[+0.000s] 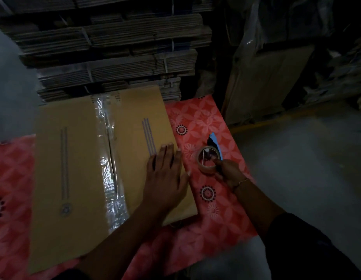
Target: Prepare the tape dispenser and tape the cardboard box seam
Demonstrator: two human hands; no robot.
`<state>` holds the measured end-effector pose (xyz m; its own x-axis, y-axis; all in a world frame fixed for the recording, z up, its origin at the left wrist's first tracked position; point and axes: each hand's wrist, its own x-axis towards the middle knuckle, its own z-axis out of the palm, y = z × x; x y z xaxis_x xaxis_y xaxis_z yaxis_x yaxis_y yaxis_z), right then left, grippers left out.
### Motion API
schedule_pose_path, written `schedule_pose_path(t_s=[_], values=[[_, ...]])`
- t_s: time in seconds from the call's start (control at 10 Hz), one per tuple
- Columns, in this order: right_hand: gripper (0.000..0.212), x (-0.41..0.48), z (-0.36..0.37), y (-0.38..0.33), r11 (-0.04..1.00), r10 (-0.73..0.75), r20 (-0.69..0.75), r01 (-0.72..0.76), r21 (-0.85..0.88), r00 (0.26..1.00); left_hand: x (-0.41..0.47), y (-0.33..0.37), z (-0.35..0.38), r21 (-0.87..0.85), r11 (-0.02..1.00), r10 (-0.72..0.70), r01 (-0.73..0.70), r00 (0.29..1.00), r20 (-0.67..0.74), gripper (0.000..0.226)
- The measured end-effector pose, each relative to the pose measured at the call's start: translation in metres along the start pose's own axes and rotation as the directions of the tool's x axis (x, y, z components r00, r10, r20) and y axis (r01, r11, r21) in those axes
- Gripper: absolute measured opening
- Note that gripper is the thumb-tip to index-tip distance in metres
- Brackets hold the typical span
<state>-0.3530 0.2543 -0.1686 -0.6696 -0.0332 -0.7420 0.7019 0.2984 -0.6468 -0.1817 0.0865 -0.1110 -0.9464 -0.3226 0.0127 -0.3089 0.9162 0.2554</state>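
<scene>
Flat on the surface (pixel 220 223), the cardboard box (pixel 74 168) lies with its long axis running from about 12 to 6 o'clock, tilted slightly toward 11. Its centre seam runs the same way under a glossy strip of clear tape (pixel 109 158), crinkled along its length. At 3 o'clock from the box sits the tape dispenser (pixel 211 156), its blue blade end pointing up toward 12 o'clock and the brown roll below it. A red floral cloth covers the surface. Behind it, at 12 o'clock, rise strapped stacks of flattened cardboard (pixel 115 47); at 2 o'clock stand plastic-wrapped goods (pixel 276 57), and grey floor (pixel 307 158) spreads at 3 o'clock in dim light. The left hand (pixel 165 174) lies open, palm down on the box's right panel, fingers spread. The right hand (pixel 229 169), wearing a thin bracelet, is closed around the dispenser's lower end, just beside the box's right edge.
</scene>
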Motion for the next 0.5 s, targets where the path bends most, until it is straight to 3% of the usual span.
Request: schedule_pose_path(t_s=[0.2,0.3,0.4,0.5], values=[[0.018,0.014,0.010,-0.001,0.995,-0.059,-0.038,0.056,-0.079,0.998,0.002,0.001,0.000,0.011,1.000,-0.012,0.012,0.999,0.036,0.068],[0.032,0.024,0.004,-0.001,0.948,-0.181,-0.087,0.150,-0.280,0.980,0.001,0.000,-0.001,0.015,1.000,-0.014,0.014,1.000,0.024,0.068],[0.060,0.031,-0.007,-0.003,0.900,-0.239,-0.078,0.191,-0.391,0.968,0.000,0.002,-0.005,0.016,1.000,-0.013,0.012,0.999,0.032,0.069],[0.068,0.017,-0.018,-0.021,0.841,-0.331,0.010,0.299,-0.450,0.944,0.000,0.002,-0.011,-0.015,1.000,-0.024,0.024,0.999,0.026,0.070]])
